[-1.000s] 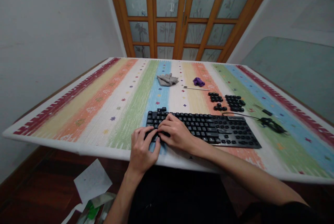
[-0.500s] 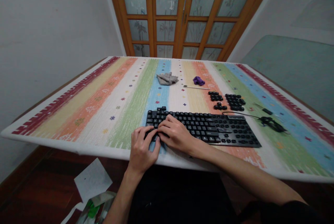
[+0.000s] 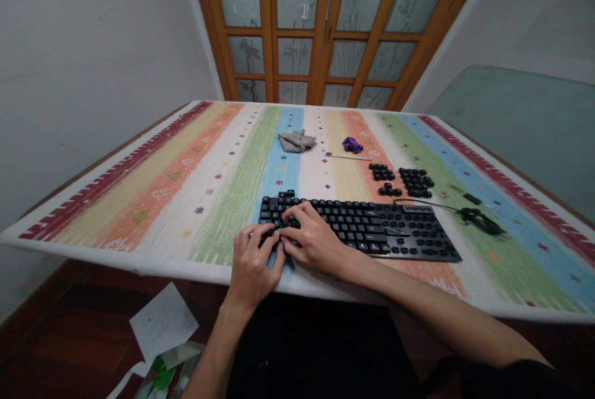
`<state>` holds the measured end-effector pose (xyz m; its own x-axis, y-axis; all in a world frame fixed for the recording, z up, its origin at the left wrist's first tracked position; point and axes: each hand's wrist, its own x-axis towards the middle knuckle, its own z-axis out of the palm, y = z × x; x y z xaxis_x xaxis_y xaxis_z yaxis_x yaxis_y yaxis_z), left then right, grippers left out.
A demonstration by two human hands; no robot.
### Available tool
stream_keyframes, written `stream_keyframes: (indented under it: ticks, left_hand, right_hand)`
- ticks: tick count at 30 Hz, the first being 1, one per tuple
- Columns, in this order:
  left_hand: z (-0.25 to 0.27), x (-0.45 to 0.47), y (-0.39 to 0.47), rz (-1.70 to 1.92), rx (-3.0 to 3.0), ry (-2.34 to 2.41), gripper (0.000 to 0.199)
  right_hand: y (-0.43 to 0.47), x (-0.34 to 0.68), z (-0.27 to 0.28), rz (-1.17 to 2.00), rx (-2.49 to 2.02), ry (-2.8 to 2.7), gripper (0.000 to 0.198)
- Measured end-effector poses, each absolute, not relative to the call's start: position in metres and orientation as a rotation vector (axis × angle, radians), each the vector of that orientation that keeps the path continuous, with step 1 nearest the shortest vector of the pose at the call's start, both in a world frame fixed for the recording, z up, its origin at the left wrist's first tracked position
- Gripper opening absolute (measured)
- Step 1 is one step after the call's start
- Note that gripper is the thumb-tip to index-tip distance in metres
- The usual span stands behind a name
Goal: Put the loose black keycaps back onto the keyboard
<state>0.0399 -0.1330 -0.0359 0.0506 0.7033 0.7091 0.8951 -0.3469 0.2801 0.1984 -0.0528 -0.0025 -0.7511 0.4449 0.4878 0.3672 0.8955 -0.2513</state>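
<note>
A black keyboard (image 3: 353, 225) lies along the table's near side. Its right-hand section shows bare switch housings, while keycaps still cover the left and middle. My left hand (image 3: 256, 259) is at the keyboard's near left corner, fingers bent and thumb close to them, gripping there. From the right, my right hand (image 3: 312, 239) reaches over the left-side keys, its thumb and fingertips drawn together beside my left fingertips. Whatever small thing lies between those fingertips is hidden. A few loose keycaps (image 3: 286, 194) sit just behind the keyboard's top left edge.
Behind the keyboard's right part stand groups of loose keycaps (image 3: 415, 182). A coiled black cable (image 3: 481, 220) lies to the right. Farther back are a grey cloth (image 3: 296, 141), a purple cloth (image 3: 352, 145) and a thin metal rod (image 3: 348, 157). A striped cloth (image 3: 176, 194) covers the table.
My right hand's fingers have lifted and arched slightly, and its thumb and index tips have come nearer my left fingertips. My left hand stays at the same corner. The view has shifted slightly.
</note>
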Motion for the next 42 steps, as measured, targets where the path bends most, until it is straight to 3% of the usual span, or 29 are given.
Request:
stream_keyframes:
  ticks: [10,18,25,35,42]
  left_hand:
    - [-0.037,0.041,-0.132,-1.1,-2.094,-1.595,0.01]
    - [-0.039,0.04,-0.132,-1.221,-2.035,-1.595,0.021]
    - [-0.039,0.04,-0.132,-1.279,-2.039,-1.622,0.025]
    - [-0.039,0.037,-0.134,-1.33,-2.067,-1.606,0.03]
    - [-0.04,0.035,-0.135,-1.368,-2.08,-1.597,0.036]
  right_hand:
    - [-0.055,0.197,-0.003,0.141,-0.661,-2.568,0.019]
    - [-0.008,0.195,0.021,0.177,-0.777,-2.459,0.017]
    - [0.059,0.19,0.025,0.466,-1.029,-2.574,0.012]
    - [0.053,0.188,0.02,0.368,-1.068,-2.501,0.014]
    - [-0.011,0.207,0.026,0.445,-0.57,-2.412,0.006]
